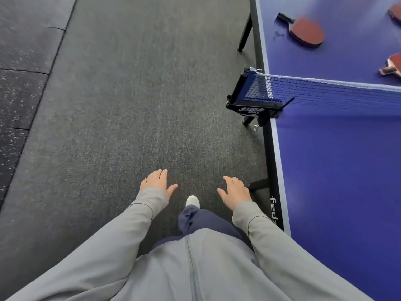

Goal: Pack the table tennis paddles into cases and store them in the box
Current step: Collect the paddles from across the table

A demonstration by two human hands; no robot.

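Note:
A red paddle with a black handle [306, 29] lies on the blue table tennis table [338, 166], beyond the net. Two more red paddles are cut off by the right edge: one at the top corner [395, 13] and one just before the net [392, 66]. My left hand [156, 180] and my right hand [235, 191] hover over the carpet beside the table, fingers straight and spread, holding nothing. Both are far from the paddles. No case or box is in view.
The net [325, 92] with its black clamp post [251, 98] crosses the table and juts over the side. Black table legs [245, 33] stand at the edge. Grey carpet [130, 105] fills the floor; dark speckled rubber tiles [19, 61] lie on the left. A white shoe [192, 201] steps forward.

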